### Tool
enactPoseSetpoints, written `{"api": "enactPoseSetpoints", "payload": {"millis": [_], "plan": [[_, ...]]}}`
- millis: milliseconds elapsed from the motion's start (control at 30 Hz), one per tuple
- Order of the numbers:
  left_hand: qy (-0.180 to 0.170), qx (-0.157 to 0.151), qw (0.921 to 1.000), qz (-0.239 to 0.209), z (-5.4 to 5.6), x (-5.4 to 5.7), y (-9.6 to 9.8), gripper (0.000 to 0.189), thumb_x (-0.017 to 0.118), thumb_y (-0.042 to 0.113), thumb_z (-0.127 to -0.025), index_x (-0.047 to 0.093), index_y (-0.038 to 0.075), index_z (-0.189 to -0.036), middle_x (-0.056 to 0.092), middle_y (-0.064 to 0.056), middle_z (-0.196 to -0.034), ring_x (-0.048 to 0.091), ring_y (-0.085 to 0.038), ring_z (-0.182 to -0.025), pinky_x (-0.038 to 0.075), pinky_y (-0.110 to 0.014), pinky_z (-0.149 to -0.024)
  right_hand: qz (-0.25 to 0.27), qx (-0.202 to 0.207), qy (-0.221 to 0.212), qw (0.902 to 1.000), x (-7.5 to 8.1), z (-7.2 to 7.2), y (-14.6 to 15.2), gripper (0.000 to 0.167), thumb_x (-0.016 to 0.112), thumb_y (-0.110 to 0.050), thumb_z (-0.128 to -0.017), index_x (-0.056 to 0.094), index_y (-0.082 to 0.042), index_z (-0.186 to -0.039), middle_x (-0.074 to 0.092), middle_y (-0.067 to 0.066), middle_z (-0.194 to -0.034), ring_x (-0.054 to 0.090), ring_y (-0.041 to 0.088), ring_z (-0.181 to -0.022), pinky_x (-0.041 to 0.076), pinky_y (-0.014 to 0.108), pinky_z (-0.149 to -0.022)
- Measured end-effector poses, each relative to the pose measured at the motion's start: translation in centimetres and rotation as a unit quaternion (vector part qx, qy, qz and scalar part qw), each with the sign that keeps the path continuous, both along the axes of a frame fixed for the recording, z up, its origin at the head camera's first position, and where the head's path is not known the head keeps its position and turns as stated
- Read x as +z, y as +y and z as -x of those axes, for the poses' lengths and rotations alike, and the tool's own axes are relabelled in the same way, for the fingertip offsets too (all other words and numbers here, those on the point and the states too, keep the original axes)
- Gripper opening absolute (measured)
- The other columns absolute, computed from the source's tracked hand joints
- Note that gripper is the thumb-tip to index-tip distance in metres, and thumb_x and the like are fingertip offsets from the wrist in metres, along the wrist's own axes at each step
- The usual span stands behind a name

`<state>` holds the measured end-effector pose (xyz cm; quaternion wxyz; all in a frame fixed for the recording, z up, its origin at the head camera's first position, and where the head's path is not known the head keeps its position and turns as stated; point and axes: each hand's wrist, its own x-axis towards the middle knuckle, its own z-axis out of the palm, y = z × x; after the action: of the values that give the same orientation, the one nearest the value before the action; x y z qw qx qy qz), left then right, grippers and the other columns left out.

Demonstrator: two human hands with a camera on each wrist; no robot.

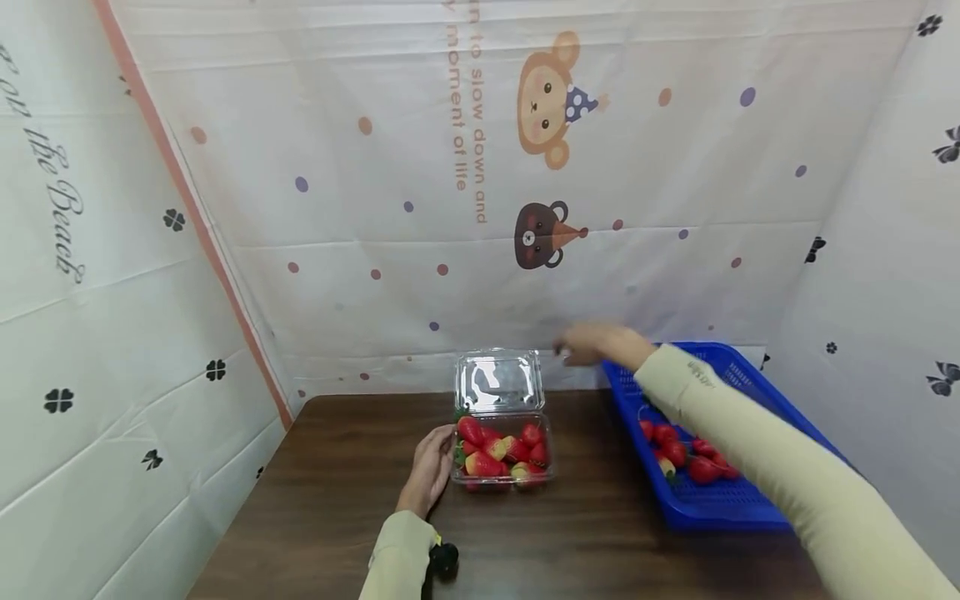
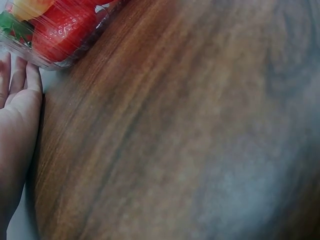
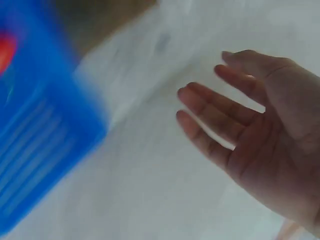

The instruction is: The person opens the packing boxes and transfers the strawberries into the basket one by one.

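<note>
A: At far left, a pale sheet [image 1: 112, 333] with dark clover motifs; beside it, the brown desk [image 1: 322, 475].

B: And the left grip [image 1: 431, 463]?

A: Released: its fingers extend rather than curl, the tips at the left wall of the clear container [image 1: 504, 481]. At the cuff, a round black object [image 1: 445, 560].

B: What does the container hold?

A: Strawberries in a heap [image 1: 487, 464], red, several with pale yellow patches, and green leaves at the left edge. The transparent lid [image 1: 498, 383] stands raised behind, joined along the rear rim.

B: Next to the right?

A: The right grip [image 1: 597, 343], blurred in the head view, aloft between the lid and the blue basket [image 1: 720, 515]. The right wrist view shows it released, fingers spread and gently bent.

B: And the basket?

A: It rests at the right of the desk, well apart from the container, its back near the patterned rear sheet [image 1: 420, 225]. Further strawberries [image 1: 703, 469] lie on its floor, partly hidden by the right sleeve [image 1: 787, 467].
</note>
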<state>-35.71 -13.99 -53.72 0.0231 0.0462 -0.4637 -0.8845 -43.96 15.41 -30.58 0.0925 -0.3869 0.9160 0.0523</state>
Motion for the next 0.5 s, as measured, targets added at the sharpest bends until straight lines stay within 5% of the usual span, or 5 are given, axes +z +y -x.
{"api": "enactPoseSetpoints", "payload": {"millis": [133, 233, 367, 500], "plan": [[-0.003, -0.006, 1.0, -0.001, 0.5, 0.1, 0.5, 0.018, 0.049, 0.006, -0.107, 0.063, -0.003, -0.113, 0.061, -0.002, -0.109, 0.06, -0.008, -0.103, 0.054, -0.015, -0.094, -0.023, 0.028, -0.047, 0.9983, -5.2, -1.9, -4.9, 0.04, 0.066, -0.015, -0.096, 0.061, -0.008, -0.136, 0.065, 0.015, -0.135, 0.064, 0.032, -0.123, 0.055, 0.044, -0.103], [0.002, -0.007, 1.0, 0.0, 0.7, 0.3, 0.6, 0.019, 0.049, 0.008, -0.107, 0.062, -0.004, -0.115, 0.061, -0.003, -0.11, 0.06, -0.008, -0.104, 0.054, -0.015, -0.094, -0.079, 0.034, -0.043, 0.9953, -8.0, -3.3, -7.1, 0.046, 0.07, -0.023, -0.096, 0.057, -0.015, -0.14, 0.063, 0.009, -0.137, 0.062, 0.025, -0.123, 0.055, 0.04, -0.104], [0.002, -0.003, 1.0, 0.007, 0.5, 0.3, 0.4, 0.018, 0.049, 0.009, -0.107, 0.062, -0.002, -0.113, 0.059, -0.005, -0.114, 0.059, -0.008, -0.105, 0.053, -0.014, -0.094, -0.136, 0.071, -0.007, 0.9881, -9.4, -4.4, -8.5, 0.042, 0.069, -0.036, -0.097, 0.058, -0.018, -0.134, 0.061, 0.007, -0.135, 0.058, 0.024, -0.127, 0.051, 0.038, -0.108], [-0.005, -0.001, 0.9999, 0.012, 0.2, 0.1, -0.1, 0.017, 0.048, 0.008, -0.108, 0.062, 0.0, -0.11, 0.059, -0.006, -0.117, 0.059, -0.007, -0.106, 0.053, -0.014, -0.094, -0.112, 0.067, -0.027, 0.9912, -10.1, -4.9, -9.1, 0.039, 0.061, -0.041, -0.101, 0.057, -0.018, -0.132, 0.062, 0.008, -0.136, 0.052, 0.028, -0.137, 0.044, 0.044, -0.117]]}}
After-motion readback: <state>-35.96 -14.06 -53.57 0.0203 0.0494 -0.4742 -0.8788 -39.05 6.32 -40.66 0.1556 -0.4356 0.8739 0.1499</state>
